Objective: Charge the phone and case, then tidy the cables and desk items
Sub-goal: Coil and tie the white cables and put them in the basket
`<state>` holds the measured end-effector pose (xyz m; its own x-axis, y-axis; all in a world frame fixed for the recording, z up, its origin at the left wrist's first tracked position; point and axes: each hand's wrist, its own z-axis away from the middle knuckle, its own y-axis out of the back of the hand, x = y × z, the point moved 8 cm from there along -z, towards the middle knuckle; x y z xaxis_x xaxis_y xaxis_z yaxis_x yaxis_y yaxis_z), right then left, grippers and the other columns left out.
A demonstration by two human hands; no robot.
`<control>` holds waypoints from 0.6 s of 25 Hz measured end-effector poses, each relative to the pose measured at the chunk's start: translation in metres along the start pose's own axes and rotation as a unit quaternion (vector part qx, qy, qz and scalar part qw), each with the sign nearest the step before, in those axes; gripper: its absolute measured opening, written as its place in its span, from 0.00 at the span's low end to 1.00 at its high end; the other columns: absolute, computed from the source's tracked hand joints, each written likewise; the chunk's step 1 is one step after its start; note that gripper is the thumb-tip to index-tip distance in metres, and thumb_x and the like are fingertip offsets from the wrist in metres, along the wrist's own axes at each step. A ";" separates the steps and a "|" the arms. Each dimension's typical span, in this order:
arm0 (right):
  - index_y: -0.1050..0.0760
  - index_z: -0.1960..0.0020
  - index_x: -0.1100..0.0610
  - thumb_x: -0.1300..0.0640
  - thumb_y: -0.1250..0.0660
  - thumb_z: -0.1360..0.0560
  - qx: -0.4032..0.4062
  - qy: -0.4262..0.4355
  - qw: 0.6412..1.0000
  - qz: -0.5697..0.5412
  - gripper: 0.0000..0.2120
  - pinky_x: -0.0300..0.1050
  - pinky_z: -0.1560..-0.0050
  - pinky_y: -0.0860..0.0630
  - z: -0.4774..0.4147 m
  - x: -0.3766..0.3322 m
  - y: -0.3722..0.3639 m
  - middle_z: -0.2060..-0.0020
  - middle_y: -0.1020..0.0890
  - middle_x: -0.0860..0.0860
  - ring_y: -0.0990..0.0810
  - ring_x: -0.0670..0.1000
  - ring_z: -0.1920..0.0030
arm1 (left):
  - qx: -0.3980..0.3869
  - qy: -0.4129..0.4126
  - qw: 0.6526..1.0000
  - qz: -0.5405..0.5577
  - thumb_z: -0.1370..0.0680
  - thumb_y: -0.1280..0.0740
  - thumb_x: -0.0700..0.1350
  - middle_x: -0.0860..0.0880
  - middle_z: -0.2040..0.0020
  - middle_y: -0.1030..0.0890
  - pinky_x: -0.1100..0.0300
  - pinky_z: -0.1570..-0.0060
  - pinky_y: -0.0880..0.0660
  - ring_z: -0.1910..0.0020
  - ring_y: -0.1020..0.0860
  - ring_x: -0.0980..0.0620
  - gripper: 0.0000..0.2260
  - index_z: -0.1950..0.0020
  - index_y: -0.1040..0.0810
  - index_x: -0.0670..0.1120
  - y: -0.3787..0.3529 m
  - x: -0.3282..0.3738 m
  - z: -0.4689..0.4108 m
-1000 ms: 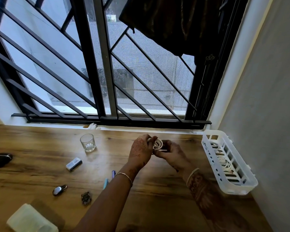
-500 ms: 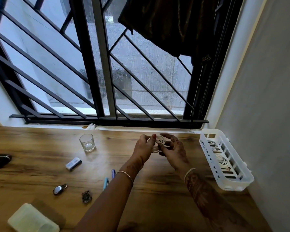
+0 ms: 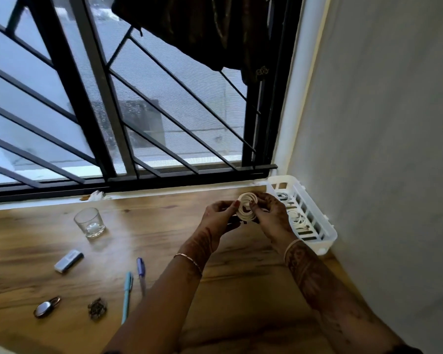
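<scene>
A white cable wound into a small coil is held up above the wooden desk between both hands. My left hand pinches its left side and my right hand pinches its right side. Just right of the hands, a white slotted plastic basket stands against the wall and holds other coiled white cables.
On the desk to the left lie a small glass, a grey rectangular gadget, two pens, a metal key fob and a small ornament. A barred window runs along the back and a grey wall closes the right.
Both hands carried the coiled cable rightward and a little up, closer to the white basket. The view has swung right, so the black item at far left has left the frame.
</scene>
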<state>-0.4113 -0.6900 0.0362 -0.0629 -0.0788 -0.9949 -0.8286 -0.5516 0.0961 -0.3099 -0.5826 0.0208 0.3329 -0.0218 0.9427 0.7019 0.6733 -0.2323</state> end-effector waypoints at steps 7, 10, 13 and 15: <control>0.21 0.46 0.48 0.59 0.32 0.25 0.125 -0.008 0.988 0.090 0.10 0.49 0.43 0.22 -0.015 0.006 0.104 0.47 0.17 0.51 0.20 0.51 0.48 | -0.080 0.049 0.996 -0.011 0.21 0.35 0.43 0.47 0.51 0.16 0.60 0.55 0.20 0.54 0.18 0.50 0.08 0.44 0.22 0.43 -0.076 -0.021 -0.013; 0.21 0.45 0.53 0.61 0.33 0.26 0.150 -0.014 0.971 0.185 0.10 0.46 0.43 0.23 -0.022 0.009 0.139 0.47 0.17 0.52 0.20 0.53 0.47 | -0.081 0.077 0.994 -0.014 0.21 0.36 0.42 0.48 0.53 0.16 0.58 0.54 0.20 0.52 0.18 0.49 0.05 0.48 0.21 0.45 -0.088 -0.036 -0.020; 0.24 0.45 0.53 0.61 0.33 0.26 0.147 -0.011 0.943 0.299 0.10 0.48 0.44 0.23 -0.023 0.015 0.149 0.48 0.18 0.54 0.20 0.56 0.47 | -0.068 0.110 0.991 -0.020 0.20 0.37 0.41 0.46 0.52 0.16 0.57 0.53 0.20 0.51 0.19 0.47 0.06 0.46 0.22 0.43 -0.091 -0.054 -0.027; 0.28 0.47 0.53 0.60 0.33 0.25 0.147 -0.003 0.917 0.372 0.09 0.48 0.48 0.22 -0.022 0.017 0.147 0.51 0.19 0.55 0.20 0.57 0.50 | -0.055 0.130 0.990 -0.026 0.20 0.38 0.40 0.45 0.52 0.17 0.56 0.53 0.20 0.51 0.19 0.47 0.08 0.44 0.22 0.41 -0.090 -0.063 -0.032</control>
<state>-0.5222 -0.7906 0.0339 -0.6738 -0.3361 -0.6581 -0.6695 -0.0993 0.7362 -0.3741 -0.6651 -0.0252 0.4358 -0.2530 0.8638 0.7819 0.5818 -0.2241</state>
